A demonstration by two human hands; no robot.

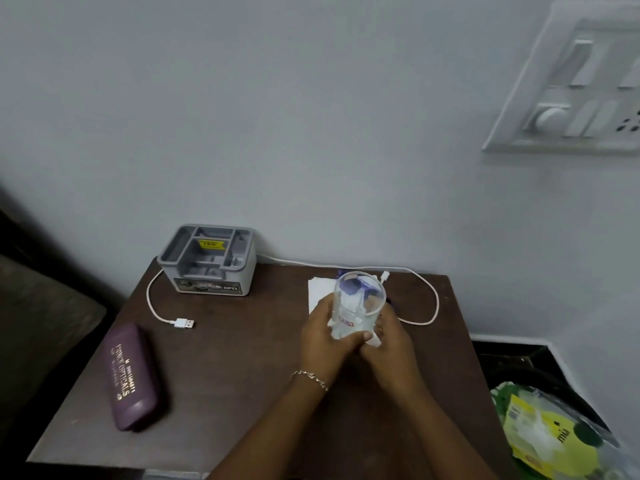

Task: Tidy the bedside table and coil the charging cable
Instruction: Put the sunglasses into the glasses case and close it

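The left hand (320,336) and right hand (388,344) both curl round a clear glass (358,303). The charging cable (437,303) lies uncoiled along the desk's (242,375) 12 o'clock edge, with its USB plug (185,323) at the glass's 9 o'clock.

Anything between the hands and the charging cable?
Yes: the left hand and right hand grip a glass, which sits in front of the cable near its small plug. The USB end at left lies unobstructed.

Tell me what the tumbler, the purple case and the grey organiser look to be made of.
Tumbler: clear glass or hard plastic, see-through and glossy. Purple case: likely moulded plastic or leatherette shell, smooth semi-matt, gold printed lettering. Grey organiser: matt moulded plastic, with one-piece compartments.
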